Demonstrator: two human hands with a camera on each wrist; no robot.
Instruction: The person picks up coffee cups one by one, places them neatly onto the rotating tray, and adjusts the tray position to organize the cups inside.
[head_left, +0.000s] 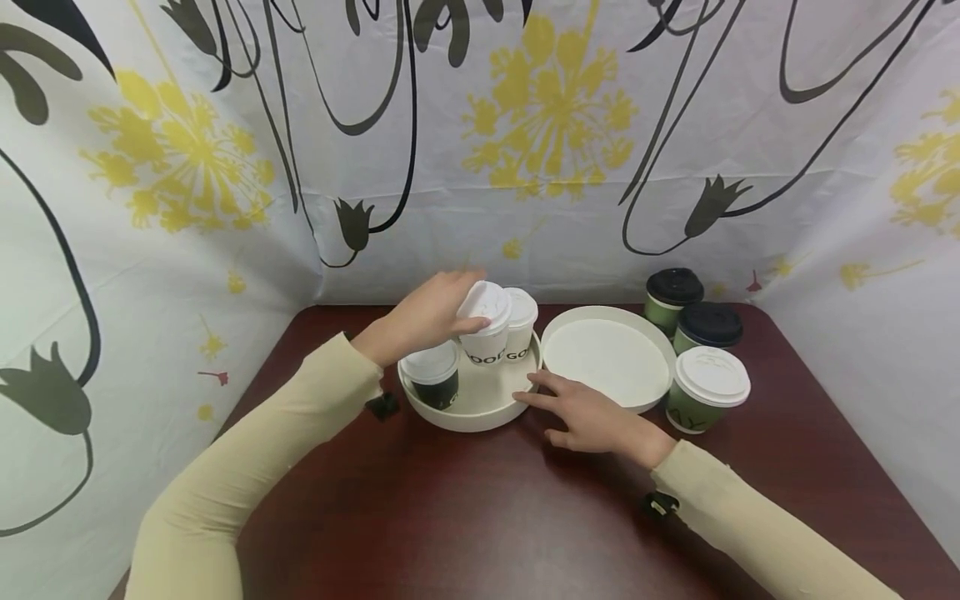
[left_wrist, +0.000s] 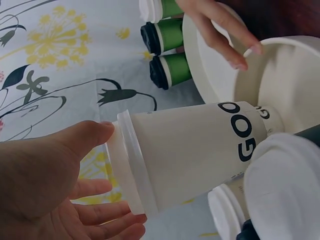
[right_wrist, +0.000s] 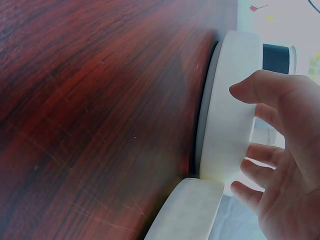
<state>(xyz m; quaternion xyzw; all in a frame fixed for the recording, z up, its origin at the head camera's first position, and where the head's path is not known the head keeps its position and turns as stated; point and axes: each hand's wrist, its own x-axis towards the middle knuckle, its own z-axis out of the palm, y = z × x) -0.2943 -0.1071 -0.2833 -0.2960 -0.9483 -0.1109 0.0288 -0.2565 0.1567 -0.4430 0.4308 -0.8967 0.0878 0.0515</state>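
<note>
A: "Left hand (head_left: 430, 313): position?"

B: "At the front white cup (head_left: 482, 343), which sat in the left tray (head_left: 468, 422). Fingers spread about the lid; whether they pinched it, I could not tell."

A: "Right hand (head_left: 588, 417)?"

B: "Fingers spread, tips at the left tray's rim, near the right tray (head_left: 609, 354)."

A: "Differences between views?"

B: "Left wrist: large 'GOO' lettering, thumb tip against the lid. Right wrist: the left tray's outer wall seen low, thumb in front of it. Only the head view took in both beige sleeves (head_left: 277, 442)."

A: "Surface and room?"

B: "Red-brown table (head_left: 480, 517); its grain and faint scratches showed in the right wrist view. White cloth (head_left: 450, 183) with yellow flower heads and dark stems hung behind and at both sides."
</note>
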